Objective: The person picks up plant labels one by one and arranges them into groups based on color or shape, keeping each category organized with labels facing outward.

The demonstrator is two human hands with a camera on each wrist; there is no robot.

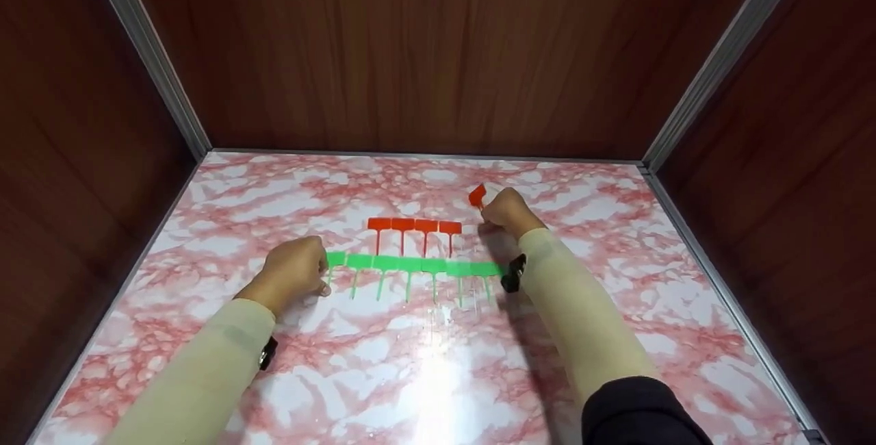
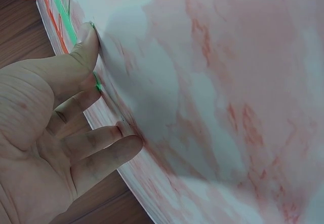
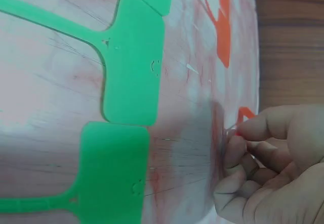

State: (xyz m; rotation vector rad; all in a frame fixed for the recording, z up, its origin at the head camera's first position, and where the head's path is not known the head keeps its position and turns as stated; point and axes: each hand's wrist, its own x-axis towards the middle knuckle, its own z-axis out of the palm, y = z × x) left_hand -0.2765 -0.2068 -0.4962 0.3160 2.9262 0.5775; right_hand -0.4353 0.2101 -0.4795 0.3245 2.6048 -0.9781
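Note:
Green T-shaped plant labels point(image 1: 387, 263) lie side by side in a row, stems toward me. My left hand point(image 1: 291, 268) is at the row's left end, its thumb and forefinger pinching the outermost green label point(image 1: 336, 258); in the left wrist view the hand point(image 2: 55, 107) hides most of that label, and only bits of green show by the fingertips. Farther back, my right hand point(image 1: 508, 211) pinches a red T-shaped plant label point(image 1: 477, 195) by its stem, head pointing away. The right wrist view shows that hand point(image 3: 273, 163) with the label mostly behind its fingers.
A shorter row of several red labels point(image 1: 402, 224) lies behind the green row, left of the right hand. The marbled pink-and-white table point(image 1: 356, 376) is bounded by brown wood-look panels point(image 1: 424, 55) at the back and sides. Glare brightens its front middle.

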